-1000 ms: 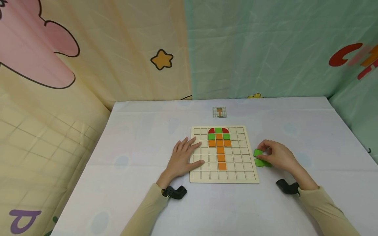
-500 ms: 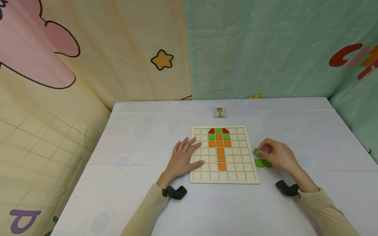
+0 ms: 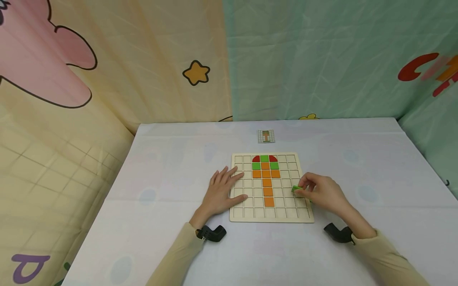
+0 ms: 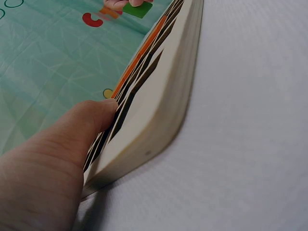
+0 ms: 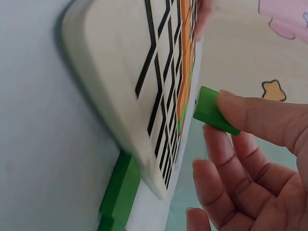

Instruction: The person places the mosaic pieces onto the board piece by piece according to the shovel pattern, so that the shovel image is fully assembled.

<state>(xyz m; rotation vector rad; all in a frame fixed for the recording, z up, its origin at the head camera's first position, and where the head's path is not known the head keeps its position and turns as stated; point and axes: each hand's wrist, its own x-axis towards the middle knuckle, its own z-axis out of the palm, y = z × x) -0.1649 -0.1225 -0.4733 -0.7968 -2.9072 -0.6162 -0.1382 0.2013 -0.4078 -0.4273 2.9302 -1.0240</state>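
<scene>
A pale wooden grid board point(image 3: 250, 214) lies on the table, with orange, green and red tiles set in its cells in a T-like shape. My left hand point(image 3: 220, 192) rests with spread, straight fingers on the board's left edge; its thumb point(image 4: 96, 115) lies over the rim in the left wrist view. Above the board's right side, my right hand point(image 3: 323, 192) pinches a green square tile point(image 5: 211, 109) between thumb and fingers. More green tiles point(image 5: 120, 187) lie beside the board's edge in the right wrist view, mostly hidden behind the right hand in the head view.
A small card point(image 3: 266, 136) with a printed grid and figure lies behind the board. The table is covered by a white cloth point(image 3: 171, 159). Patterned curtains point(image 3: 315, 59) hang at the back and sides. Each wrist wears a black device point(image 3: 338, 233).
My right hand has lifted a green tile from beside the board and carried it left, over the board's right columns. The left hand has stayed in place.
</scene>
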